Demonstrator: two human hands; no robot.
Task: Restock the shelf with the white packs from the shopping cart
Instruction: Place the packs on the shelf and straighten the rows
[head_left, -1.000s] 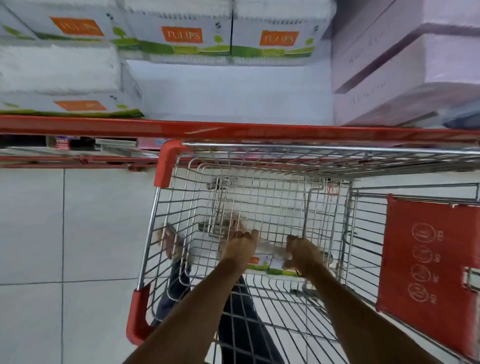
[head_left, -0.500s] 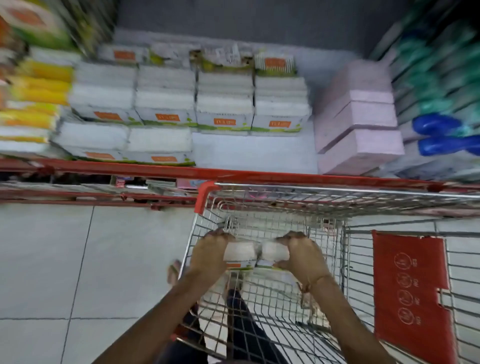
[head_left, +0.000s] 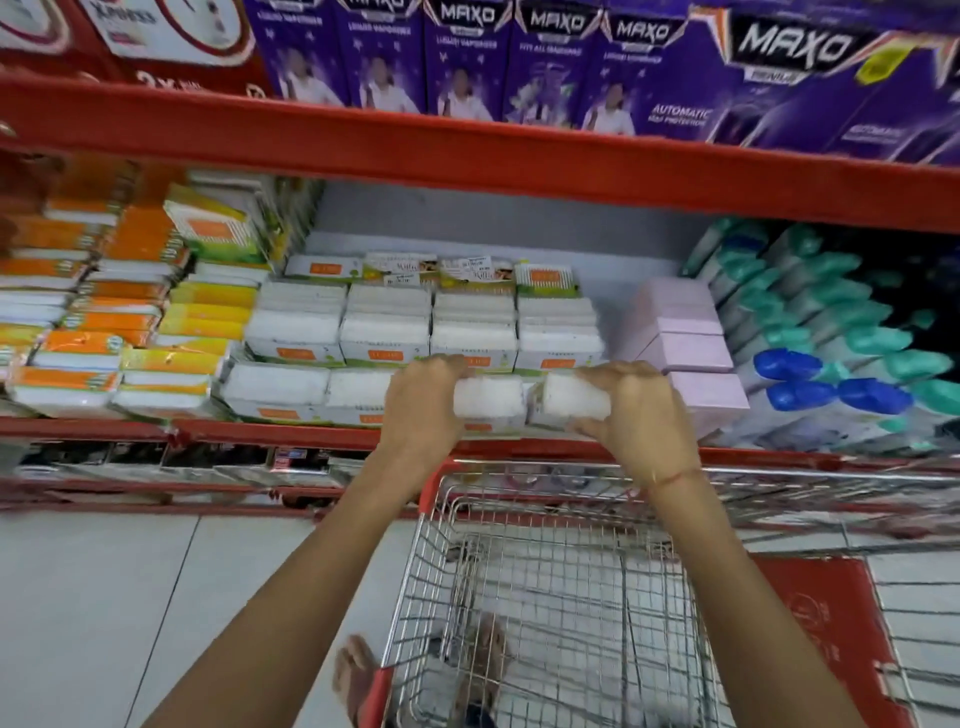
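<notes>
Two white packs (head_left: 530, 402) sit side by side at the shelf's front edge (head_left: 291, 431), clamped between the left hand (head_left: 423, 397) and right hand (head_left: 631, 402) above the shopping cart (head_left: 545, 597). Placing is under way; next, they likely need sliding into the gap beside the stocked white packs (head_left: 317, 387).

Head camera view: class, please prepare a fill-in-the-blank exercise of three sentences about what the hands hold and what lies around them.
1. The left hand and right hand hold two ____ packs between them.
2. The shelf edge above the packs is coloured ____.
3. The boxes right of the stacked white packs are ____.

Missing words: white; red; pink
</notes>
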